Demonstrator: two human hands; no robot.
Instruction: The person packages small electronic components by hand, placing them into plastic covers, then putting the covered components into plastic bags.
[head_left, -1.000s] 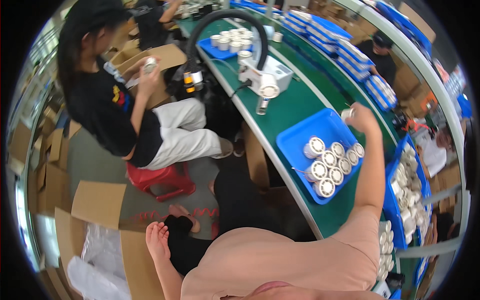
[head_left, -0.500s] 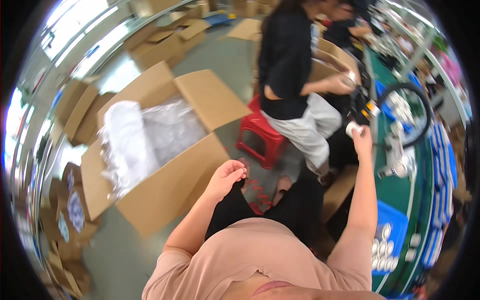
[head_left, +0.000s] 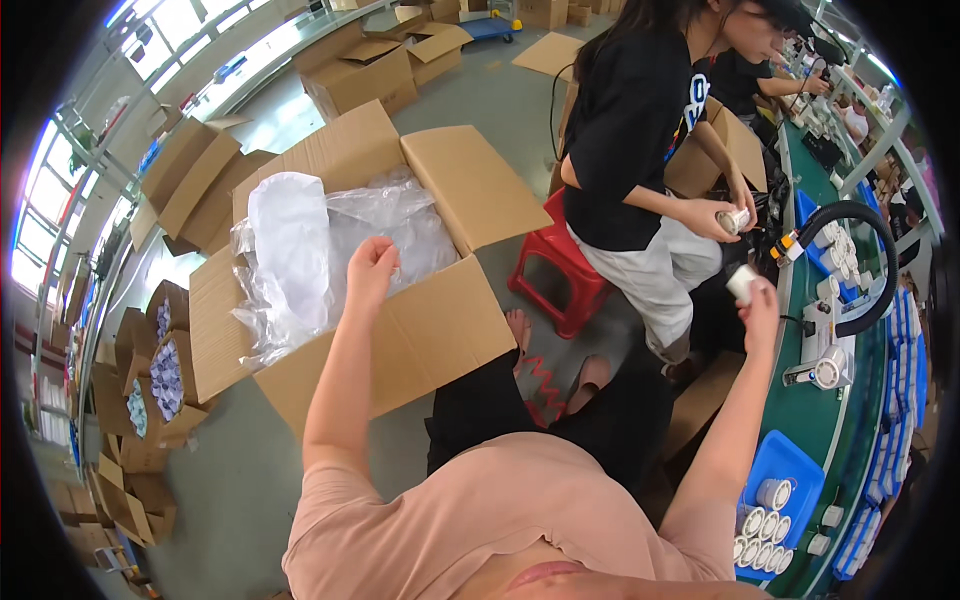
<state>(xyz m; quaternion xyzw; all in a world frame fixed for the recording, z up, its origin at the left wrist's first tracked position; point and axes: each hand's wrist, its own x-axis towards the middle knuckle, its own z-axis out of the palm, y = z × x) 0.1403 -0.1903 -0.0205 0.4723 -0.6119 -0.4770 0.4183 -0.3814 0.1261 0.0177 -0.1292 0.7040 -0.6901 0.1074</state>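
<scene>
A small white cylindrical part (head_left: 741,283) is pinched in the fingers of the right hand (head_left: 757,300), which is raised at arm's length toward the green workbench (head_left: 822,420), so that the part is kept near the bench-mounted fixture (head_left: 826,345) and its black hose (head_left: 850,262). The left hand (head_left: 372,268) is stretched out to the other side, fingers loosely curled and holding nothing, over the clear plastic liner (head_left: 330,240) of a large open cardboard box (head_left: 400,330) standing on the floor with its flaps folded out for access. More white cylindrical parts are stood upright in a blue tray (head_left: 785,470) on the workbench. A co-worker on a red stool (head_left: 560,270) is seated just beside the box.
</scene>
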